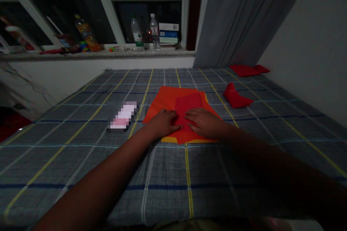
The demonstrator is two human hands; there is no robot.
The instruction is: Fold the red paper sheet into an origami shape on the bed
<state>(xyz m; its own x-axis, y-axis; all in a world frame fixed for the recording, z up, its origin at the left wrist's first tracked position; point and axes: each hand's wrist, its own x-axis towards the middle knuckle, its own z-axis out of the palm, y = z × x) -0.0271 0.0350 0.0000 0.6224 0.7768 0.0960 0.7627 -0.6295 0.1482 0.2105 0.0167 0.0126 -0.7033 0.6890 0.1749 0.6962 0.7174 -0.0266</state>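
Note:
A folded sheet of red paper lies on top of a larger orange sheet. A yellow edge of paper shows beneath them. My left hand rests on the red paper's left side, its thumb apart from the bent fingers. From the right, my right hand lies on the same paper, with fingers stretched toward its middle and the thumb spread below. Both hands press from above, and neither visibly pinches the sheet. Part of the red paper under the fingers is hidden.
A phone with a blurred screen lies left of the papers on the checked cloth. To the right stands a folded red paper piece; more red pieces lie farther back. Bottles and boxes line the windowsill.

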